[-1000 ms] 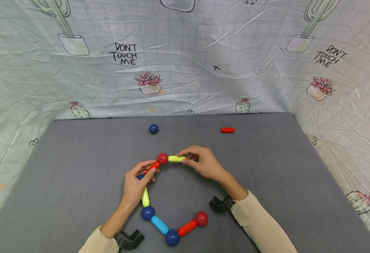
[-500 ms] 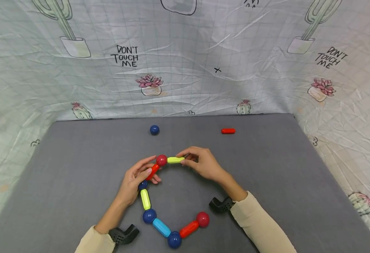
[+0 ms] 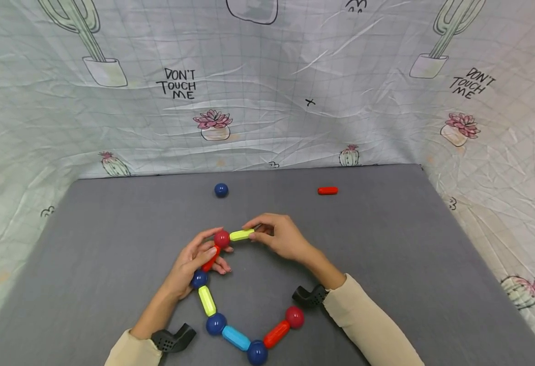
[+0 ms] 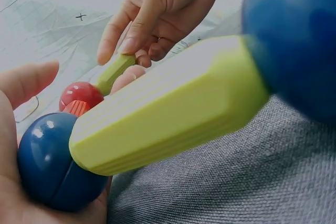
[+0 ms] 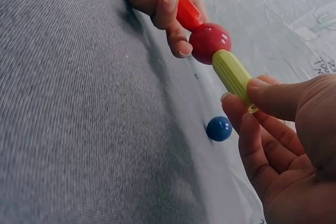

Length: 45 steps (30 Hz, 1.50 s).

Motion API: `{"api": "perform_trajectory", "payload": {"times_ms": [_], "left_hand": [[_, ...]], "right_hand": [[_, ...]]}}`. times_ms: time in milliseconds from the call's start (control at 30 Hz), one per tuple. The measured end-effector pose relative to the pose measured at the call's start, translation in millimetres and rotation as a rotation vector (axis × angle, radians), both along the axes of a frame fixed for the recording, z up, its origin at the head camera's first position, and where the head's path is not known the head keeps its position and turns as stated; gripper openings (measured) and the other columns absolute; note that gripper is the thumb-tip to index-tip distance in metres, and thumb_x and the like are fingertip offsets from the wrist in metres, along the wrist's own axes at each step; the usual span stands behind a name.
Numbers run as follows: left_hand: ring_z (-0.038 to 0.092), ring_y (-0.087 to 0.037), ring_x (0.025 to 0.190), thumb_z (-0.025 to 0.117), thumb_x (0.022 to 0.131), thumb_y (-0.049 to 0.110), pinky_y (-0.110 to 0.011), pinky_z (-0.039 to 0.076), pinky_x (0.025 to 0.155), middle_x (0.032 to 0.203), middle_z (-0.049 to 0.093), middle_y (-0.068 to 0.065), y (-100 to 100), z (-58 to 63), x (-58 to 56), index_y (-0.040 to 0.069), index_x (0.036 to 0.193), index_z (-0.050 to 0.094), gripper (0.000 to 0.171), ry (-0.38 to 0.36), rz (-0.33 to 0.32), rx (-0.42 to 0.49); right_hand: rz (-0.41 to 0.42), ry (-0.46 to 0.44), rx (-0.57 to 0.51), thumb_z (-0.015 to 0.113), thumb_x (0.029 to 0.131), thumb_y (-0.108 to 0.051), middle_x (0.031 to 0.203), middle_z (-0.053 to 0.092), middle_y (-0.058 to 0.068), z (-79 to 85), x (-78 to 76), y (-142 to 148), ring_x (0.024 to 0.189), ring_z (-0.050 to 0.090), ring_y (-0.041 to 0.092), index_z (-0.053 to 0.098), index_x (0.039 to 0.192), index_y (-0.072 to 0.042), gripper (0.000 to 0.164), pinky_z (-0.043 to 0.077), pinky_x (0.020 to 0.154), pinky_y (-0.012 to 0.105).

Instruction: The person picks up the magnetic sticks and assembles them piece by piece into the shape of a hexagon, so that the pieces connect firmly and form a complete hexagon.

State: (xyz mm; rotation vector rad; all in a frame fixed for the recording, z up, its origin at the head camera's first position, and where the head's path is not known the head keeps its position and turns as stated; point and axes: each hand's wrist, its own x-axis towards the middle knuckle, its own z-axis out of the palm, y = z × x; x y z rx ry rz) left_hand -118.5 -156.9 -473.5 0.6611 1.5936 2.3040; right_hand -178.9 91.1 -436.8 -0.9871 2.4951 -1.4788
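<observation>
head view: got a ridged yellow-green plastic rod [image 3: 241, 235] pinched in the right hand [image 3: 280, 237], joined to a glossy dark-red ball [image 3: 221, 238], plus a bright red plastic rod [image 3: 210, 260] gripped in the left hand [image 3: 188, 263], over a grey tabletop [image 3: 363, 223]. left wrist: can see a glossy blue ball [image 4: 52, 156] right by the left hand. right wrist: can spot another blue ball [image 5: 219, 128], loose.

Chain [image 3: 216, 324] is laid in a curve, near part on the tbl [image 3: 386, 229], far part held btwn L hand [image 3: 189, 264] & R hand [image 3: 282, 236]. End ball [image 3: 294, 317] is placed nr R cam [image 3: 312, 296]. Behind hands, toward tbl's back edge, loose ball [image 3: 221, 190] is set on the L, loose rod [image 3: 327, 190] on the R. Cloth [image 3: 267, 76] is hung behind tbl & down both sides.
</observation>
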Motion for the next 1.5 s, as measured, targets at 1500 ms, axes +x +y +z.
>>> {"api": "perform_trajectory", "payload": {"times_ms": [1500], "left_hand": [[0.048,-0.022,0.053,0.056,0.092,-0.006,-0.026,0.044,0.047,0.074,0.052,-0.020,6.3,-6.7,4.2,-0.013,0.111,0.054,0.020,0.166,0.480,-0.175]], "right_hand": [[-0.043,0.070,0.255,0.062,0.094,-0.015,0.143,0.043,0.007,6.7,-66.7,-67.1,0.107,0.055,0.022,0.052,0.137,-0.013,0.044,0.045,0.083,0.032]]}}
